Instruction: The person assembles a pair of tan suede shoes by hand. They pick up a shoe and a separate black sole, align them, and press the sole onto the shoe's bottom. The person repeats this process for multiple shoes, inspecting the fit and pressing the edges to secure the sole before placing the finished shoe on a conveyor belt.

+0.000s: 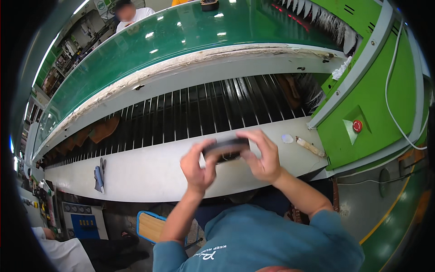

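Note:
Over the white ledge (149, 167), my left hand (198, 167) and my right hand (263, 156) hold a black rounded piece with a brownish lower side (226, 147) between them. My fingers and thumbs close on its two ends. Motion blurs it, so its exact kind is unclear. A similar dark piece (209, 5) lies on the green conveyor belt (181, 36) at the far side. Brown curved leather-like pieces (105, 130) rest on the row of metal bars (190, 109) beyond the ledge, toward the left.
A blue-grey tool (99, 177) lies on the ledge's left part; a pale wrapped stick (310, 147) lies at its right end. The green machine housing (376, 109) bears a red button (357, 126). A wooden-topped stool (151, 225) stands below. One person (132, 16) is across the belt, another (68, 249) lower left.

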Available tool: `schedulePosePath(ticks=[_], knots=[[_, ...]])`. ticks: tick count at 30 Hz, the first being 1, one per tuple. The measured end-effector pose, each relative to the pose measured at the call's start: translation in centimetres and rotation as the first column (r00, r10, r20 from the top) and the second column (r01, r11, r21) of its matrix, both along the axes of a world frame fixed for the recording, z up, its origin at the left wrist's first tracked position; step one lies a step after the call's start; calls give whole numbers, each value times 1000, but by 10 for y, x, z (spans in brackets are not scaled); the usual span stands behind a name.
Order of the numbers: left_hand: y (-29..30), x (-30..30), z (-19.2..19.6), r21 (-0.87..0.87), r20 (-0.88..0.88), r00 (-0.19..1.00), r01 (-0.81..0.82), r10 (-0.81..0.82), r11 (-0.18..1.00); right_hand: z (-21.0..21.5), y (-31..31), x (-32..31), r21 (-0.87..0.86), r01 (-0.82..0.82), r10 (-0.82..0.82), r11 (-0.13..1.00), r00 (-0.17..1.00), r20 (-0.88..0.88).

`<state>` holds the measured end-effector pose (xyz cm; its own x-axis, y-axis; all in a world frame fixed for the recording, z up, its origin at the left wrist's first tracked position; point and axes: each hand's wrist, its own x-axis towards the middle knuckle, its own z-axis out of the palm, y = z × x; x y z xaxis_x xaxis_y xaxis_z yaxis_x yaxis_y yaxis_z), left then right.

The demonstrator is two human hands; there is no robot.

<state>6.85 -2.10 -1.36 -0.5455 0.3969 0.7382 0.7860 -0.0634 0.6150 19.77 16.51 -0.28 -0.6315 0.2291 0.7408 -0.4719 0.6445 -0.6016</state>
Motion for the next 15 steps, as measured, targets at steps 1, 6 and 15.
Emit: schedulePosePath(ticks=[1,6,15], knots=[[3,-9,7,-25,44,997,-62,63,998,10,7,-10,35,19,-18,999,1000,-19],[10,-79,-21,139,520,853,-28,-49,990,-55,97,-18,410,329,-433,851,881,191],[-31,-161,-144,207,737,675,-193,-24,959,-105,156,112,441,336,-539,832,680,498]])
